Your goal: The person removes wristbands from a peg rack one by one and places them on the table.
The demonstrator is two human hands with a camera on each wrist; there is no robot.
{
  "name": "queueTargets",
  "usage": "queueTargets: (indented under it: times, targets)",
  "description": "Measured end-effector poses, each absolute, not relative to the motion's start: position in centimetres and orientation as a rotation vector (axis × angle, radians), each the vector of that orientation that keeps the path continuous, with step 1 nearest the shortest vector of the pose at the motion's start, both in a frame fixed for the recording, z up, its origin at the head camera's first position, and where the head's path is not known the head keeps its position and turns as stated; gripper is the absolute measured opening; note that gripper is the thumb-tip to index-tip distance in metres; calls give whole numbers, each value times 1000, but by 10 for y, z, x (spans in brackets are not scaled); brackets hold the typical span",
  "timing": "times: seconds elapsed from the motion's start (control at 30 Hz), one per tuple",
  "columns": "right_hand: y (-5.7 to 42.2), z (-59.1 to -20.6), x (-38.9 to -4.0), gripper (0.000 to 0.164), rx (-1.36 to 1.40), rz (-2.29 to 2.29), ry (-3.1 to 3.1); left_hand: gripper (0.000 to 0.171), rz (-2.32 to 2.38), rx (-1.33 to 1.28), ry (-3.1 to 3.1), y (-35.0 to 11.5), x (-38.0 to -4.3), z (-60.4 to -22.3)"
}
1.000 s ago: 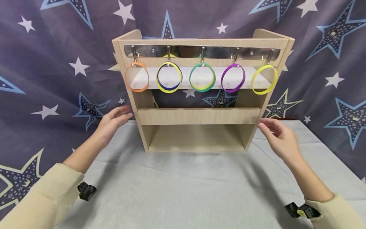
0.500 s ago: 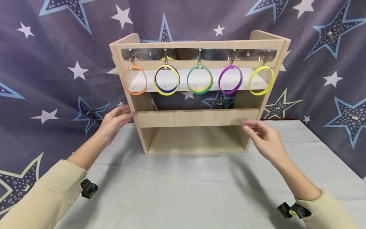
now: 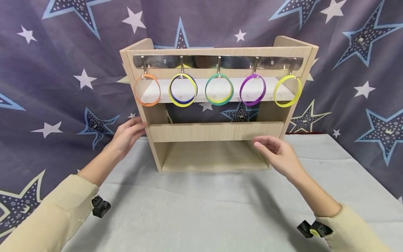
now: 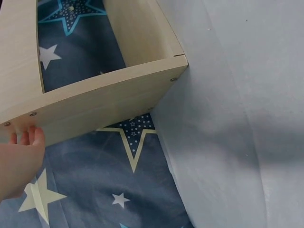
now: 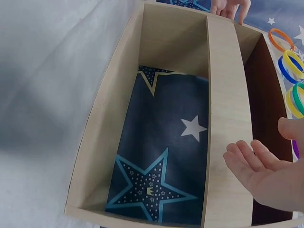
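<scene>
A light wooden shelf unit (image 3: pixel 217 132) stands upright on the table, with a metal hook rail (image 3: pixel 201 62) across its top. From the hooks hang an orange ring (image 3: pixel 136 91), a yellow ring paired with a blue one (image 3: pixel 170 94), a green ring paired with a yellow one (image 3: pixel 232 91), a purple ring (image 3: pixel 265 89) and a yellow ring (image 3: pixel 300 90). My left hand (image 3: pixel 125 137) touches the unit's left side panel (image 4: pixel 95 111) with its fingertips. Before the right end of the lower crossbar (image 5: pixel 228 95), my right hand (image 3: pixel 278 155) hovers with loosely bent fingers, holding nothing.
A white shelf board (image 3: pixel 201 85) lies behind the rings. Grey cloth (image 3: pixel 195 210) covers the table in front of the unit and on both sides. A dark curtain with star prints (image 3: pixel 201 21) hangs close behind.
My right hand has moved left, from beside the unit's right edge to in front of the crossbar. My left hand has come slightly closer to the left panel. The rings hang as before.
</scene>
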State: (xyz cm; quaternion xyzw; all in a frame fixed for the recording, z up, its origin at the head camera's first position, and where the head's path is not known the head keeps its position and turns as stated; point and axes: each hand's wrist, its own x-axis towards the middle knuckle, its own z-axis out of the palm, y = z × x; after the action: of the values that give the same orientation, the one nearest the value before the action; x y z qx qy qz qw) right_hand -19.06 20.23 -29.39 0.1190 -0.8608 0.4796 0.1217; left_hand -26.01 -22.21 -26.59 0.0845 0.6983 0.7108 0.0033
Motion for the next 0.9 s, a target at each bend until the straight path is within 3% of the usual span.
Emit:
queueTargets:
  times: [0.4,0.73,0.9]
  targets:
    - [179,-285,-204,34,429,1460,-2563,33,2352,328,2053,-226,-264,-270]
    - [151,-275,-216,31,476,1515,-2542,40,2349,376,2072,-227,-267,-270]
    - [136,-268,-219,29,538,1532,-2513,32,2353,389,2071,-228,-267,-272]
